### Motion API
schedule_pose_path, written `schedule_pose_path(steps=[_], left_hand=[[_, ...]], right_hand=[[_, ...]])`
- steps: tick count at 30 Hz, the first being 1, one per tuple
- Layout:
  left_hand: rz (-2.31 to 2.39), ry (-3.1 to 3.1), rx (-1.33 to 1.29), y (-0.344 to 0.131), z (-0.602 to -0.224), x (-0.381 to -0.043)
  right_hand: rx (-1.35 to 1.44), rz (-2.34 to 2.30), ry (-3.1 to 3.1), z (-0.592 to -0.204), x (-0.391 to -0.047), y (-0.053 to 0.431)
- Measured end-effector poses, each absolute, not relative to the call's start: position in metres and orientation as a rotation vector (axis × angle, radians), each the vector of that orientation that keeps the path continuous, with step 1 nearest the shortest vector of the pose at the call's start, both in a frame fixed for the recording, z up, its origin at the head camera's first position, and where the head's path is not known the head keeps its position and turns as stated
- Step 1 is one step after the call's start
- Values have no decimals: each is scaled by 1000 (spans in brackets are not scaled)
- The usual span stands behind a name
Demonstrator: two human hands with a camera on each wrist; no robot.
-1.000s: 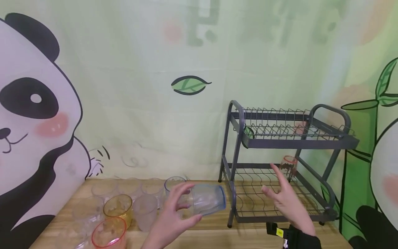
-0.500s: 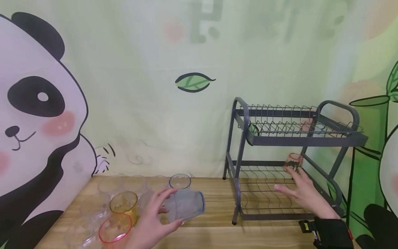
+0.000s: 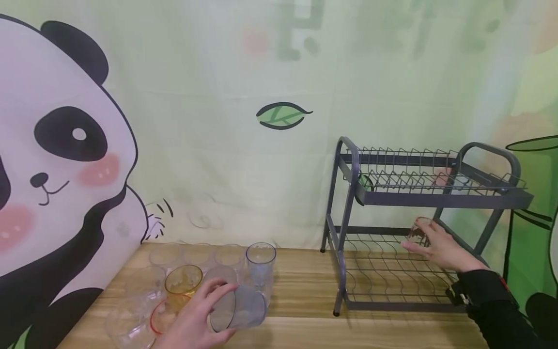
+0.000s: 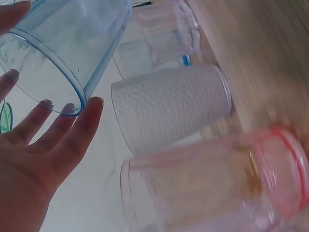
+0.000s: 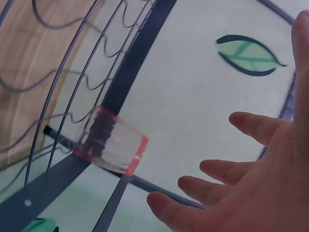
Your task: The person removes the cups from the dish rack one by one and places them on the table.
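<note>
My left hand (image 3: 196, 315) holds a clear bluish cup (image 3: 250, 308) tilted on its side above the table. In the left wrist view, the fingers (image 4: 79, 130) curve round the blue rim of that cup. A small red-rimmed cup (image 5: 116, 145) stands at the back right of the rack's lower tier. My right hand (image 3: 442, 249) reaches in close to it and overlaps it in the head view. From the right wrist, the spread fingers (image 5: 227, 169) show apart from that cup, with nothing between them.
Several cups crowd the table's left side: an amber cup (image 3: 183, 281), a red-rimmed one, a blue-rimmed cup (image 3: 261, 266) and a textured clear cup (image 4: 169, 106). At right stands a two-tier dark metal dish rack (image 3: 436, 199) with wire shelves. A printed cloth (image 3: 218, 160) hangs behind.
My right hand has moved deeper into the rack's lower tier, toward the small red-rimmed cup. The left hand has drawn leftward and lower with the bluish cup. The head view has shifted slightly.
</note>
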State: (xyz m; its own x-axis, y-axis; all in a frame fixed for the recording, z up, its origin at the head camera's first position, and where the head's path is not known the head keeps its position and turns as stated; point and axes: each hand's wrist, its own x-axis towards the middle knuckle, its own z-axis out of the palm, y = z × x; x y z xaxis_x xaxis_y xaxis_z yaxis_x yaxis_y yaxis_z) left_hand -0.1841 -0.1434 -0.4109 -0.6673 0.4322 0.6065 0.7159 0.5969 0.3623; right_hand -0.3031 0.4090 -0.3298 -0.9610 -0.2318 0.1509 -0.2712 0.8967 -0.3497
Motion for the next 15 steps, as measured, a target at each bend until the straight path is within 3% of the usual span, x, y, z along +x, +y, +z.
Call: schedule_pose_path(steps=[7,15], left_hand=[[-662,-2361,-1052,-154,-412,-185],[-640,-2532,-1031,-161,-411,-183]], right_hand=[[414,616,-3011,-326,-321,420],[471,494,-3018,-330,-339,433]])
